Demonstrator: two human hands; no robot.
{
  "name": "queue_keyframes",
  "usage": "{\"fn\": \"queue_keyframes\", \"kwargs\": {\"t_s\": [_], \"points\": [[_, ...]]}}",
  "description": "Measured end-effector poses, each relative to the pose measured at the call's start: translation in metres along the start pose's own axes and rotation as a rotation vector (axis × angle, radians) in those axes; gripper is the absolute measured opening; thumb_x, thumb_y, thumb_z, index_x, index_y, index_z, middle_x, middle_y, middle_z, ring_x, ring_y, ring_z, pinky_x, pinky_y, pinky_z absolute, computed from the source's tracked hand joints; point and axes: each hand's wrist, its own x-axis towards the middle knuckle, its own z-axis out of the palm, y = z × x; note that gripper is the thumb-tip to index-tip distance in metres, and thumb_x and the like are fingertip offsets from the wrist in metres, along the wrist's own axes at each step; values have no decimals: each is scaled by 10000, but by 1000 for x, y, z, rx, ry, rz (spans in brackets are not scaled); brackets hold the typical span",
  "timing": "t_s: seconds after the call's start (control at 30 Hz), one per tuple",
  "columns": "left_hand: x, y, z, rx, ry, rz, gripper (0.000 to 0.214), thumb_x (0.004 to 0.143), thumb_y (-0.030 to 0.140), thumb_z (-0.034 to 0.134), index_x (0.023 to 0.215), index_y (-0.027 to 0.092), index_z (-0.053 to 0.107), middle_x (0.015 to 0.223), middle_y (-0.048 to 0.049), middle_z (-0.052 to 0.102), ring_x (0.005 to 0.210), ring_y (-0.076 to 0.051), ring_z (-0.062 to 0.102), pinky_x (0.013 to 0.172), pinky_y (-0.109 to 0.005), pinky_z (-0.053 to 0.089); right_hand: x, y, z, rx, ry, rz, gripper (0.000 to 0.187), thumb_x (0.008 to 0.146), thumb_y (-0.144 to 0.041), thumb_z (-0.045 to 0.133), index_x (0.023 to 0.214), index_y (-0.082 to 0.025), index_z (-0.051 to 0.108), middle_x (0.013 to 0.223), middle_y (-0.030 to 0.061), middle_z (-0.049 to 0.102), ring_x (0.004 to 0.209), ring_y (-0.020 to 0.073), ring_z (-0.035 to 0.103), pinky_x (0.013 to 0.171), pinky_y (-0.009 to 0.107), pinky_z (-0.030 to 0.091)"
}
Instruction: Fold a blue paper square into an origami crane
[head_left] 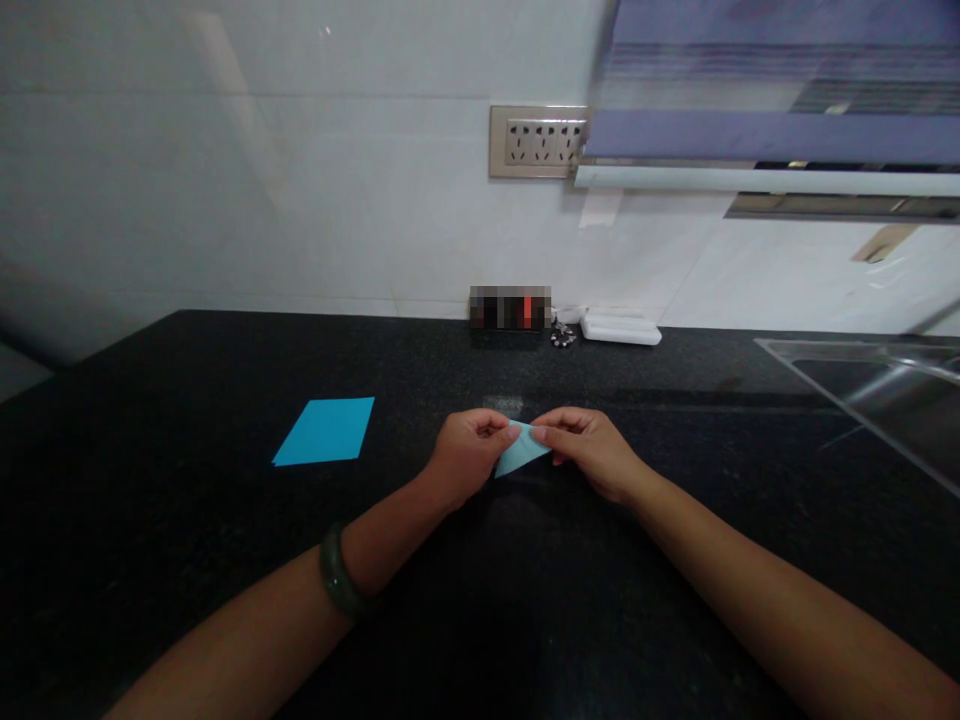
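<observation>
A small piece of folded light-blue paper (523, 455) is held between my two hands above the black countertop (465, 620). My left hand (469, 455) pinches its left side, thumb on top. On the other side my right hand (589, 448) grips the upper right part between thumb and fingers. The two thumbs are close together, and one pointed corner of the paper hangs down toward me. Fingers cover much of the upper edge. To the left lies a flat stack of brighter blue square paper (326, 430), apart from both hands.
Against the tiled wall stand a dark box (510, 308), partly pixelated, a small dark-and-white ring-shaped item (562, 334) and a white flat object (621, 327). A metal sink (892, 390) is at the right. Above are a socket panel (536, 142) and a purple striped blind (772, 130).
</observation>
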Motion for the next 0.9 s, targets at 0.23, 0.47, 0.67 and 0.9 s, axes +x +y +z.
{"fn": "queue_keyframes", "kwargs": {"t_s": [0.23, 0.47, 0.67, 0.9], "points": [[1, -2, -2, 228, -102, 95, 202, 696, 320, 529, 671, 136, 612, 555, 0, 538, 502, -87, 441, 464, -202, 317, -3, -1, -2, -233, -125, -128, 213, 714, -336, 538, 744, -148, 634, 606, 3, 559, 517, 85, 453, 482, 214, 342], [1, 1, -1, 288, -56, 114, 261, 708, 351, 509, 693, 115, 619, 611, -25, 575, 551, -104, 484, 499, -209, 354, -4, 2, 5, -287, 20, -194, 239, 722, -332, 524, 598, -138, 589, 500, -23, 474, 459, 69, 391, 435, 199, 289], [-1, 0, -3, 388, -93, 168, 268, 736, 345, 468, 677, 129, 614, 569, -2, 536, 526, -93, 449, 482, -201, 326, -3, 0, 3, -223, -28, -175, 199, 732, -331, 516, 719, -150, 597, 603, -1, 535, 519, 85, 442, 477, 206, 343], [-2, 1, -2, 466, -147, 213, 279, 754, 344, 441, 657, 138, 602, 549, 11, 510, 515, -88, 434, 478, -199, 309, -4, -2, 6, -218, 55, -225, 176, 728, -300, 522, 658, -148, 576, 566, -14, 494, 513, 82, 417, 469, 206, 326]]}}
